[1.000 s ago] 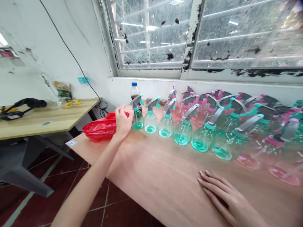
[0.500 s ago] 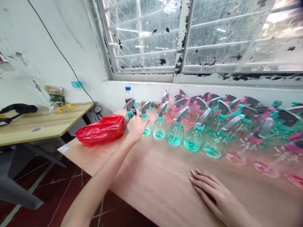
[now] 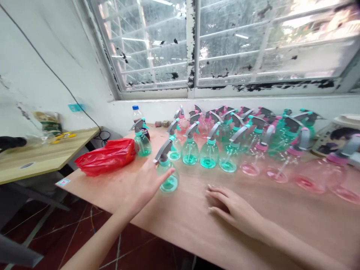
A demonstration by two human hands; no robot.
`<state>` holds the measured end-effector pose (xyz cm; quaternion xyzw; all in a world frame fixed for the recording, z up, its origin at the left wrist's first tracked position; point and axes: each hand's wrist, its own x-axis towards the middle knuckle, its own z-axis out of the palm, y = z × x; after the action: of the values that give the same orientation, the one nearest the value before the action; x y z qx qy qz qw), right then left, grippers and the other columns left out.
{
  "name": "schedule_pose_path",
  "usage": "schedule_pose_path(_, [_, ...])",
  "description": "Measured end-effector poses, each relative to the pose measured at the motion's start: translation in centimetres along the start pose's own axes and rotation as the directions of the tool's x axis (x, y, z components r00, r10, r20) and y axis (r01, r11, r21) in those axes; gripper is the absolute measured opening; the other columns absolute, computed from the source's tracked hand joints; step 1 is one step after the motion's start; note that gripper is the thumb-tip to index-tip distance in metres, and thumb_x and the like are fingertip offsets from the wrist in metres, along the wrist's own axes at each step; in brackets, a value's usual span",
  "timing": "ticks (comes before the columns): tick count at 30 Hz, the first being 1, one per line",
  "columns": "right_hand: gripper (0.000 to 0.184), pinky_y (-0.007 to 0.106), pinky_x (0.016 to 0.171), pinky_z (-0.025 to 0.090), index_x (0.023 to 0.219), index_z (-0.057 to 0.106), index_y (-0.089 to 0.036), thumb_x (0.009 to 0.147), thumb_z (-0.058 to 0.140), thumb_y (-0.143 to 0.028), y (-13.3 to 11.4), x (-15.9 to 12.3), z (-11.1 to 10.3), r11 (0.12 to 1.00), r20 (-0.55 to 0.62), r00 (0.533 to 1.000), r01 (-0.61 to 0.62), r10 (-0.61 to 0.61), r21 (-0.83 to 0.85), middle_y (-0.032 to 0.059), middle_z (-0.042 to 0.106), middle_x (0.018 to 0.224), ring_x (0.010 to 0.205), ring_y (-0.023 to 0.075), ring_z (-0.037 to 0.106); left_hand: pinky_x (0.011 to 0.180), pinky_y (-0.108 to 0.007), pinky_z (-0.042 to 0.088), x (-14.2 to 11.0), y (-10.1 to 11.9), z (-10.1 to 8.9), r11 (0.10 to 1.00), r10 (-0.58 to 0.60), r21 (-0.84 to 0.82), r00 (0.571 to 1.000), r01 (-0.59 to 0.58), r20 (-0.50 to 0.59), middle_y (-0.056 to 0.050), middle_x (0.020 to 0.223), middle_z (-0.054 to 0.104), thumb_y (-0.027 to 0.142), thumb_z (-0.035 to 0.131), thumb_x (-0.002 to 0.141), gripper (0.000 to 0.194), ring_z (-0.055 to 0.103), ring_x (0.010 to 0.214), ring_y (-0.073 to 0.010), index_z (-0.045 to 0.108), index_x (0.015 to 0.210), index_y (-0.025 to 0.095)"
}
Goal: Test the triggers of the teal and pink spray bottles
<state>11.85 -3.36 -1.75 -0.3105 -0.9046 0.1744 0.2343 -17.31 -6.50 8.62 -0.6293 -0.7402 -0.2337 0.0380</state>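
Note:
My left hand (image 3: 147, 180) is round the left side of a clear green spray bottle (image 3: 169, 183) with a grey and teal trigger head. Its thumb lies across the near side, and the other fingers are mostly hidden. This bottle stands in front of the row, close to another green spray bottle (image 3: 190, 153). Farther left, one more green spray bottle (image 3: 144, 145) stands beside a red plastic bag (image 3: 108, 156). My right hand (image 3: 232, 208) rests on the tabletop with slightly bent fingers and the thumb apart, holding nothing.
Pink spray bottles (image 3: 254, 161) and more green ones crowd the table's right and back. A blue-capped drink bottle (image 3: 136, 113) stands near the wall. At far right is a white tub (image 3: 336, 131). The wooden table (image 3: 182, 221) ends at the front left; another desk (image 3: 56, 155) stands beyond.
My left hand has brought a green spray bottle forward out of the row, toward me. The view has swung right. My right hand still lies on the table, thumb now spread.

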Motion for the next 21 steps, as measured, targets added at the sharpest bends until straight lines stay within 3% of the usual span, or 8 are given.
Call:
schedule_pose_path(3, [0.061, 0.052, 0.106, 0.044, 0.140, 0.048, -0.019, 0.088, 0.063, -0.048, 0.3, -0.7, -1.3, 0.995, 0.016, 0.997, -0.081, 0.080, 0.064, 0.0164, 0.054, 0.141, 0.128, 0.0312, 0.053, 0.073, -0.042, 0.055, -1.6, 3.6, 2.0, 0.985, 0.109, -0.137, 0.994, -0.104, 0.029, -0.011, 0.097, 0.071, 0.064, 0.058, 0.084, 0.050, 0.070, 0.090, -0.0327, 0.060, 0.105, 0.019])
schedule_pose_path(8, [0.099, 0.058, 0.108, 0.039, 0.150, 0.026, -0.021, 0.072, 0.077, -0.055, 1.0, -2.5, -3.2, 0.961, -0.099, 0.983, -0.124, 0.153, 0.248, 0.0202, 0.043, 0.149, 0.136, 0.0365, 0.043, 0.078, -0.044, 0.053, -3.4, 11.1, 4.4, 0.918, 0.316, -0.272, 0.947, -0.289, 0.061, -0.010, 0.098, 0.066, 0.057, 0.063, 0.084, 0.042, 0.066, 0.093, -0.0316, 0.058, 0.102, 0.019])
schedule_pose_path(13, [0.087, 0.052, 0.104, 0.044, 0.143, 0.034, -0.022, 0.072, 0.081, -0.043, 1.3, -4.5, -5.3, 0.902, -0.188, 0.975, -0.028, 0.120, 0.430, 0.0165, 0.049, 0.143, 0.129, 0.0336, 0.050, 0.082, -0.046, 0.052, -5.0, 16.7, 5.8, 0.860, 0.390, -0.400, 0.913, -0.316, 0.118, -0.010, 0.104, 0.065, 0.052, 0.068, 0.082, 0.040, 0.064, 0.098, -0.0324, 0.057, 0.104, 0.021])
schedule_pose_path(17, [0.083, 0.046, 0.095, 0.051, 0.136, 0.042, -0.023, 0.067, 0.085, -0.039, 1.5, -6.2, -6.6, 0.858, -0.170, 0.969, -0.068, 0.178, 0.509, 0.0129, 0.056, 0.134, 0.117, 0.0311, 0.058, 0.089, -0.050, 0.050, -5.4, 18.4, 6.3, 0.784, 0.466, -0.520, 0.874, -0.339, 0.134, -0.012, 0.113, 0.062, 0.051, 0.073, 0.077, 0.047, 0.060, 0.106, -0.0341, 0.056, 0.111, 0.022])
schedule_pose_path(21, [0.082, 0.043, 0.091, 0.053, 0.132, 0.045, -0.022, 0.063, 0.088, -0.038, 1.9, -6.9, -7.4, 0.835, -0.123, 0.983, -0.049, 0.139, 0.548, 0.0095, 0.062, 0.123, 0.110, 0.0289, 0.062, 0.093, -0.049, 0.049, -4.3, 19.4, 5.9, 0.628, 0.559, -0.712, 0.818, -0.313, 0.133, -0.012, 0.128, 0.056, 0.043, 0.072, 0.078, 0.057, 0.057, 0.115, -0.0324, 0.049, 0.127, 0.025])
